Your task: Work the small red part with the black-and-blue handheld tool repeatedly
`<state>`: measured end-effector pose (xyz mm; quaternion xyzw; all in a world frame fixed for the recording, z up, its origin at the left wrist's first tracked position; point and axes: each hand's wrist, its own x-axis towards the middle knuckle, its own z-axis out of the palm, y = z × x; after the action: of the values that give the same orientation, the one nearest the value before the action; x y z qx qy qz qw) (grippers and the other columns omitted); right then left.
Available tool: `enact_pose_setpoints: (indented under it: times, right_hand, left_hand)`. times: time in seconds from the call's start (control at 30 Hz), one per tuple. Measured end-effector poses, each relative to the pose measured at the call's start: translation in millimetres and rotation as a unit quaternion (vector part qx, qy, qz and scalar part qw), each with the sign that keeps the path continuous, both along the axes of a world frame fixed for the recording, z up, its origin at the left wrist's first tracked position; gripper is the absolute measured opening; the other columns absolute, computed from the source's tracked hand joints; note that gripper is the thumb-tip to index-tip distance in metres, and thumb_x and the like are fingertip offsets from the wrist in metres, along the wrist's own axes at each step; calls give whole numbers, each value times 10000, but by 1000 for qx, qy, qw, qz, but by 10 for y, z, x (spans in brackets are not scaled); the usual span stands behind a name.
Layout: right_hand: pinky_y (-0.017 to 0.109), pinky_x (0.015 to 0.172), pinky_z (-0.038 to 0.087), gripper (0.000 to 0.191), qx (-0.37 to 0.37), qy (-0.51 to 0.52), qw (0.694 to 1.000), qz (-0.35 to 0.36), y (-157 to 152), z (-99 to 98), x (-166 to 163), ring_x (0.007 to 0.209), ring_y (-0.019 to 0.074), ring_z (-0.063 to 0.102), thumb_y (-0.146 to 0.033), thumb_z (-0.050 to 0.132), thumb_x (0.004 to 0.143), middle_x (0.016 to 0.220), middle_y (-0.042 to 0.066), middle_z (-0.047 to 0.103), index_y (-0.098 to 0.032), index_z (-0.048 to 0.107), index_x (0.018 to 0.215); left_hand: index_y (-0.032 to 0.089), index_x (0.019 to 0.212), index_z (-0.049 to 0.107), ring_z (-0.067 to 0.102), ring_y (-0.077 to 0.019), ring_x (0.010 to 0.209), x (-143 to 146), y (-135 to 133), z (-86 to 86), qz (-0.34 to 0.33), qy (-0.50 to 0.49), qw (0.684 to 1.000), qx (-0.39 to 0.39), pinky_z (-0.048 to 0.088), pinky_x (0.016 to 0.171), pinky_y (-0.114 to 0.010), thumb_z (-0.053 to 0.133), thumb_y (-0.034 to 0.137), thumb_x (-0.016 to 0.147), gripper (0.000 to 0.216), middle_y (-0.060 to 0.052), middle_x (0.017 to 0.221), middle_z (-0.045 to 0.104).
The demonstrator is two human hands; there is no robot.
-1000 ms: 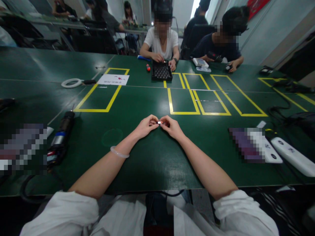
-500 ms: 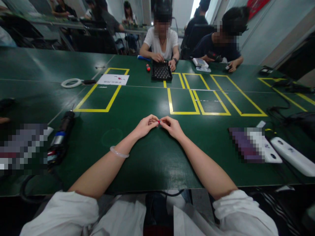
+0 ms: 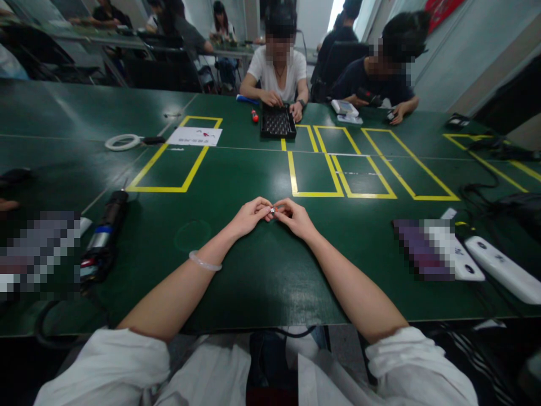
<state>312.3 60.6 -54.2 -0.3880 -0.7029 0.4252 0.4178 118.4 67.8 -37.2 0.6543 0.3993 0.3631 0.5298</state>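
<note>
Two hands are pinching one small metal piece (image 3: pixel 273 210) over the green table (image 3: pixel 262 270).

The left hand (image 3: pixel 249 217) and the right hand (image 3: pixel 298 219) are meeting fingertip to fingertip at the middle of the table, just above its surface, each one closing thumb and forefinger on an end of the tiny shiny piece; its exact shape is too small to tell. A pale bracelet (image 3: pixel 205 262) is sitting on the left wrist. A dark power screwdriver (image 3: pixel 103 237) is lying well apart to the left, and a white power strip (image 3: pixel 502 268) well apart to the right. Across the table, another person's hands are resting at a black tray (image 3: pixel 278 124).
</note>
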Motion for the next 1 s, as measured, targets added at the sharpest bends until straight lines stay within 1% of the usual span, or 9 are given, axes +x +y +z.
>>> enact_pose_setpoints:
  times: [0.27,0.37,0.53,0.63,0.8,1.0]
  right_hand:
    - [253,651,443,245,2,1,1000,-5,13,-18,-1,668,124,586,-366,604,843,794,-1,662,-194,577,1016]
    - [253,650,441,239,4,2,1000,-4,22,-36,-3,664,125,585,-365,601,846,794,-2,664,-198,569,1014]
    - [257,658,450,244,3,1,1000,-6,35,-61,-3,672,129,590,-372,604,841,792,-5,659,-204,563,1014]
    - [260,657,453,249,3,-6,1000,-9,37,-57,-2,667,130,589,-378,607,835,794,-7,660,-210,564,1013]
    - [259,647,448,243,2,-3,1000,-9,21,-33,-6,660,130,586,-371,603,835,787,-2,663,-207,560,1010]
    - [264,666,462,261,-7,4,1000,-6,11,-22,-12,670,128,589,-367,622,813,807,0,669,-209,552,1009]
  left_hand:
    - [134,975,579,623,-147,765,-2,2,5,7,7,1000,5,481,774,-315,565,390,864,280,-52,834,657]
    - [140,980,575,620,-143,773,-3,2,1,4,1,1000,3,474,779,-307,587,354,845,254,-43,837,652]
    - [152,1003,562,590,-117,733,1,-5,-16,4,21,1000,19,446,704,-258,685,313,763,314,-16,834,628]
    - [156,998,564,576,-109,713,-2,-2,-33,6,30,999,26,438,680,-249,680,321,772,304,-13,837,619]
    - [157,1009,558,605,-122,755,-15,18,-58,-5,24,999,27,452,715,-261,664,307,791,285,-22,850,631]
    - [151,984,559,627,-139,765,-17,17,-52,-3,19,1000,24,471,745,-285,674,329,786,290,-31,832,647]
